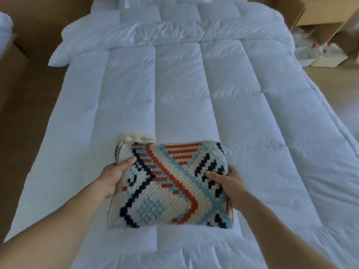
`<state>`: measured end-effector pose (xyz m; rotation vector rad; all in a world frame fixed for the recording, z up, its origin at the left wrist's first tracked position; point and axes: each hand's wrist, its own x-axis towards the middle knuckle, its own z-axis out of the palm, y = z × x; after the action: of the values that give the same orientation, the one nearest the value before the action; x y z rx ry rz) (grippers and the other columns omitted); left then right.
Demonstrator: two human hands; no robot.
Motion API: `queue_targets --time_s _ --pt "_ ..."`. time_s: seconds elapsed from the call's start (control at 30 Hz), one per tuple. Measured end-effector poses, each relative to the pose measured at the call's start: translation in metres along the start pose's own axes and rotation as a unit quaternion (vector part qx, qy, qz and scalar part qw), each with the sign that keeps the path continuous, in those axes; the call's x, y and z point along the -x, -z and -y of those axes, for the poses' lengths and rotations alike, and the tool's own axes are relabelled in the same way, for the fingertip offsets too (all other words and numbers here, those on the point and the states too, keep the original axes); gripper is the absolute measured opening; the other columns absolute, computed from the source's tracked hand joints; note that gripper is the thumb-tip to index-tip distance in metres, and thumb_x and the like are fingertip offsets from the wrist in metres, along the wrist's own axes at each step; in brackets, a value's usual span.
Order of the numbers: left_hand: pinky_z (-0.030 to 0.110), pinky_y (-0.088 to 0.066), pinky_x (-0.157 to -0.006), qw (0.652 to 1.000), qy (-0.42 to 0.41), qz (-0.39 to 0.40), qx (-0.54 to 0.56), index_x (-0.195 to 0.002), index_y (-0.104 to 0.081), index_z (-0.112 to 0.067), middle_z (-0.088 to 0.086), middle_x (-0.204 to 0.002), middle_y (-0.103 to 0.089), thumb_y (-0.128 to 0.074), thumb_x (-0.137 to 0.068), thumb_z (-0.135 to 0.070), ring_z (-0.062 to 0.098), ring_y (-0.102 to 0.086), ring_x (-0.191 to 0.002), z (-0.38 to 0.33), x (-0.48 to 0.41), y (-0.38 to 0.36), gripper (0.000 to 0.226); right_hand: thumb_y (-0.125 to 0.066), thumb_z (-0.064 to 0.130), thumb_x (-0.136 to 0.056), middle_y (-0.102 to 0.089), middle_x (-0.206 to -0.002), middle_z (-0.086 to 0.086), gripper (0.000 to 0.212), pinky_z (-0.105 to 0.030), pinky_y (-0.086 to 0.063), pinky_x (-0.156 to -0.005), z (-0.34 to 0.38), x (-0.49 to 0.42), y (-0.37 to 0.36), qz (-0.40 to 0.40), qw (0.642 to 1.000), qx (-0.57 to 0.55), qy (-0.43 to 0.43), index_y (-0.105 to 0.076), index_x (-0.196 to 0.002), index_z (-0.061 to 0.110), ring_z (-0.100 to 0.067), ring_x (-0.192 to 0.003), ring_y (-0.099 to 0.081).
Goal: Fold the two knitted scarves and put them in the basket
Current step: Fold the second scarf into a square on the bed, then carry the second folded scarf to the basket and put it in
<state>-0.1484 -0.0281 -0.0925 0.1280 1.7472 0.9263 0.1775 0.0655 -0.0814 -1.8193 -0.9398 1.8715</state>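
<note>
A folded knitted scarf [171,183] with an orange, blue, navy and cream pattern lies on the white quilt [178,94] near the bed's front. Cream pompoms [136,139] stick out at its far left corner. My left hand [114,175] grips the scarf's left edge, thumb on top and fingers hidden underneath. My right hand [225,181] grips the right edge the same way, thumb pressed into the knit. Only one scarf shows, and no basket is in view.
White pillows [178,12] lie at the head of the bed. Cardboard boxes [320,18] stand at the far right, with a box of bottles [322,53] on the floor. Brown cardboard [17,78] flanks the bed's left side.
</note>
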Motion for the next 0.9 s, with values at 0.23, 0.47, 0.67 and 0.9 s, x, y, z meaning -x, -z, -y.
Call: queue_targets --time_s 0.23,0.47,0.67,0.9 --pt "0.046 -0.056 -0.086 0.989 -0.113 0.076 -0.05 -0.1 -0.067 -0.01 0.014 -0.094 -0.075 -0.086 -0.052 -0.048 0.031 -0.072 -0.086 -0.101 0.069 -0.094 0.064 -0.09 0.019 -0.061 -0.075 -0.093 -0.014 0.059 -0.039 -0.06 -0.058 0.064 0.079 0.086 -0.087 0.992 -0.06 0.07 -0.058 -0.111 0.014 -0.027 -0.072 -0.075" --pt "0.05 -0.055 -0.089 0.966 -0.166 0.153 -0.129 -0.094 -0.071 -0.01 0.012 -0.089 -0.076 -0.087 -0.035 -0.064 0.033 -0.073 -0.084 -0.14 0.145 -0.21 0.082 -0.088 0.021 -0.068 -0.075 -0.092 -0.013 0.05 -0.039 -0.06 -0.06 0.084 0.162 0.202 -0.181 0.97 -0.114 0.119 -0.059 -0.109 0.014 -0.027 -0.072 -0.075" --pt "0.049 -0.055 -0.09 0.939 -0.213 0.2 -0.18 -0.093 -0.072 -0.01 0.013 -0.092 -0.075 -0.085 -0.054 -0.061 0.034 -0.071 -0.087 -0.14 0.228 -0.329 0.066 -0.089 0.023 -0.068 -0.076 -0.092 -0.012 0.049 -0.051 -0.06 -0.074 0.063 0.226 0.315 -0.247 0.943 -0.168 0.148 -0.063 -0.109 0.014 -0.03 -0.079 -0.075" --pt "0.052 -0.055 -0.088 0.895 -0.288 0.254 -0.226 -0.097 -0.071 -0.017 0.007 -0.092 -0.076 -0.082 -0.062 -0.057 0.033 -0.071 -0.088 -0.114 0.323 -0.476 0.054 -0.089 0.022 -0.067 -0.076 -0.09 -0.013 0.045 -0.047 -0.062 -0.07 0.026 0.311 0.447 -0.334 0.9 -0.218 0.178 -0.065 -0.103 0.014 -0.03 -0.075 -0.075"
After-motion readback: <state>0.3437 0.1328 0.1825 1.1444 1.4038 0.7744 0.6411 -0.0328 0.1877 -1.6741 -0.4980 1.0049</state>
